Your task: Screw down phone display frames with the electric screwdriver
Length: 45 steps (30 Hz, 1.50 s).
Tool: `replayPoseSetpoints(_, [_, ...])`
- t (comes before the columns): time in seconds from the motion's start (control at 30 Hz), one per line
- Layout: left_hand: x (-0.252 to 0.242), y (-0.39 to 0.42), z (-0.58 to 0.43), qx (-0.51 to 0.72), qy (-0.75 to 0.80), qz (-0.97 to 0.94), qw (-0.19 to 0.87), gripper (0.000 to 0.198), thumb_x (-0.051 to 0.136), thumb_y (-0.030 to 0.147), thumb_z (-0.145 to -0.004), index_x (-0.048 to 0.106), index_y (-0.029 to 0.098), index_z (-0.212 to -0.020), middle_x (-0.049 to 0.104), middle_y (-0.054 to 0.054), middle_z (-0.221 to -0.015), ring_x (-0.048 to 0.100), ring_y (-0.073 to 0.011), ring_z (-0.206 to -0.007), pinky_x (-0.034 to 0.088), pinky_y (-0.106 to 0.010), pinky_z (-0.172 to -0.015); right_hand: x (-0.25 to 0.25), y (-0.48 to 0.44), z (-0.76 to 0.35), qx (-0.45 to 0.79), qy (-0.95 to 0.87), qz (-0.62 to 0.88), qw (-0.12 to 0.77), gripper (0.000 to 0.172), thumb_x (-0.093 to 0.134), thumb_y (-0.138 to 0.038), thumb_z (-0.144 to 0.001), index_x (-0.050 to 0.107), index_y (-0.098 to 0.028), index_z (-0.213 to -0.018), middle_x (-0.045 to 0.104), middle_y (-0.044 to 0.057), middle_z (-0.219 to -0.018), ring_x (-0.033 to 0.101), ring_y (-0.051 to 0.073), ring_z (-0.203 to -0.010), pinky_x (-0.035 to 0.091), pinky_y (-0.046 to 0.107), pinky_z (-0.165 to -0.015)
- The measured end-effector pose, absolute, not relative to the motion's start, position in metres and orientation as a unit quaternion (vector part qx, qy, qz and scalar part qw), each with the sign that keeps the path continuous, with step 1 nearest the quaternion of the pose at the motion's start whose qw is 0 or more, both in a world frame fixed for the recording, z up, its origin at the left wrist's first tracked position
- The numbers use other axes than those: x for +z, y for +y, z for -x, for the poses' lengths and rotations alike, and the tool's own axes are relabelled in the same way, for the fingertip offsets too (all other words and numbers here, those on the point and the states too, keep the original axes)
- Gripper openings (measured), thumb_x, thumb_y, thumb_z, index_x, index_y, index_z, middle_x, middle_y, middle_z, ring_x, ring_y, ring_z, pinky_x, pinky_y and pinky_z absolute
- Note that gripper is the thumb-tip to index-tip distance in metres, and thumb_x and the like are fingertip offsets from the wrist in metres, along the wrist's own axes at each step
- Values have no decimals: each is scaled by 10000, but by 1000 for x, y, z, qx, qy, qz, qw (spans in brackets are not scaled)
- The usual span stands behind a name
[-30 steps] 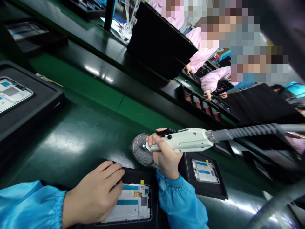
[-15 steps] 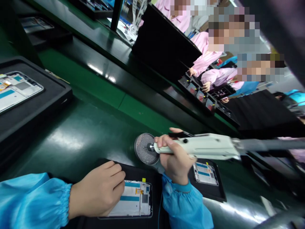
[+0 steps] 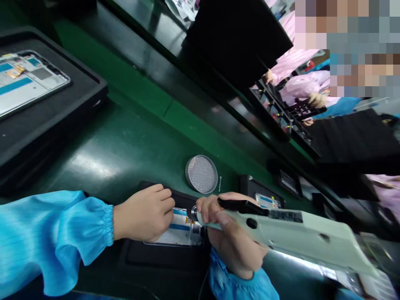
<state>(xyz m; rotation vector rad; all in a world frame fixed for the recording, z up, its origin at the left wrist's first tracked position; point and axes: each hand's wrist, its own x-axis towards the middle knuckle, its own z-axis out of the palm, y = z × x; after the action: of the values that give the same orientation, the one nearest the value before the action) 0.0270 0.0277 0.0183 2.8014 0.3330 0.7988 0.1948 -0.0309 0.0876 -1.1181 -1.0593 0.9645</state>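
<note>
My right hand (image 3: 236,246) is wrapped round a pale green electric screwdriver (image 3: 296,235) with a black lever. Its tip points left, over the upper edge of an opened phone (image 3: 175,236) with blue strips and an orange flex cable. The phone lies in a black tray (image 3: 162,259) in front of me. My left hand (image 3: 145,214) rests over the phone's left end, fingers curled in; anything inside them is hidden. Beyond the tray is a round grey dish (image 3: 202,175) with a ridged or dotted surface and tiny copper-coloured pieces at its upper left rim.
Another opened phone (image 3: 40,79) lies on a stack of black trays (image 3: 78,98) at left. A further phone (image 3: 267,201) sits in a tray at right. A small white stick (image 3: 220,183) lies beside the dish. Across the line, people in pink sleeves (image 3: 303,85) work behind a black panel (image 3: 237,46).
The screwdriver's tip has moved from over the round dish to the phone's upper edge, carried by my right hand. My left hand stays at the phone's left end. The camera view has shifted.
</note>
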Motion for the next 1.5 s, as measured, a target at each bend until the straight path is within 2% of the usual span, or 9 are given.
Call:
replayPoseSetpoints(0.43, [17, 27, -28, 277, 119, -948, 98, 201, 590, 157, -873, 620, 145, -675, 549, -52, -684, 441, -186, -656, 291, -344, -604, 80, -31, -201, 421, -453, 482, 621, 259, 572, -139, -833, 649, -251, -1054, 563, -53, -612, 538, 118, -569, 488, 333, -640])
replayPoseSetpoints(1.23, [16, 26, -29, 293, 123, -944, 95, 235, 575, 142, -859, 586, 161, -626, 524, -42, -653, 428, -182, -634, 290, -344, -590, 78, -29, -199, 415, -455, 481, 624, 231, 597, -151, -824, 649, -232, -1034, 562, -53, -604, 544, 130, -561, 492, 329, -600])
replayPoseSetpoints(1.5, [17, 26, -29, 278, 125, -947, 98, 236, 563, 144, -870, 588, 161, -636, 537, -44, -660, 439, -183, -639, 299, -347, -593, 74, -29, -199, 415, -457, 477, 625, 180, 584, -118, -822, 638, -224, -957, 569, -52, -599, 553, 127, -543, 488, 322, -581])
